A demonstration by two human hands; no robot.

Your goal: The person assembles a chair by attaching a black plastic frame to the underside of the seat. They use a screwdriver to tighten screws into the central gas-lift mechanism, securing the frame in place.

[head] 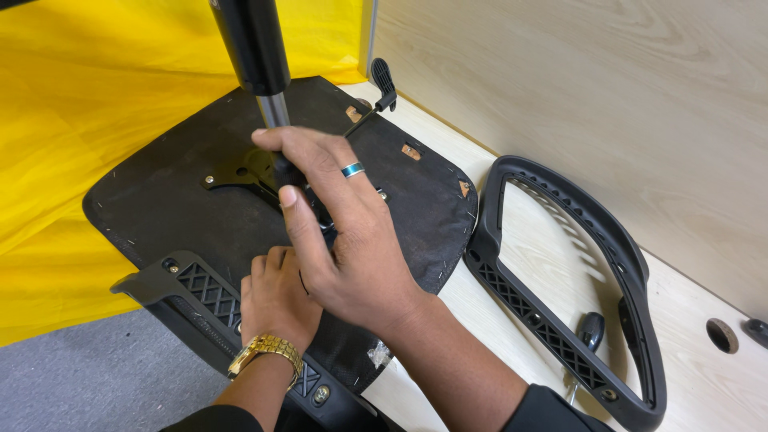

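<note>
While the upturned seat base (192, 200) lay flat on the pale wooden bench (688, 320), its black fabric underside facing up, I had my right hand (344, 232) spread over the metal mounting plate (236, 172) at its middle. My fingers (276, 140) curled around the foot of the gas-lift column (256, 56), which stood upright out of the plate toward the far side, so that hand seemed to be steadying it; the thumb pointed back toward me. My left hand (276, 296) sat just beneath the right wrist, loosely clenched and pressing on the fabric near the plate. Whether it pinched anything small I could not tell, since the right hand covered its fingertips.

One black plastic armrest (208, 300) lay along the near left edge of the seat, apparently bolted on. A second armrest (576, 280) rested loose on the bench to the right, just beside the seat edge, with a small black knob (590, 330) lying inside its loop. The height lever (382, 84) stuck out at the far right corner. Yellow cloth (80, 104) hung at the far left.
</note>
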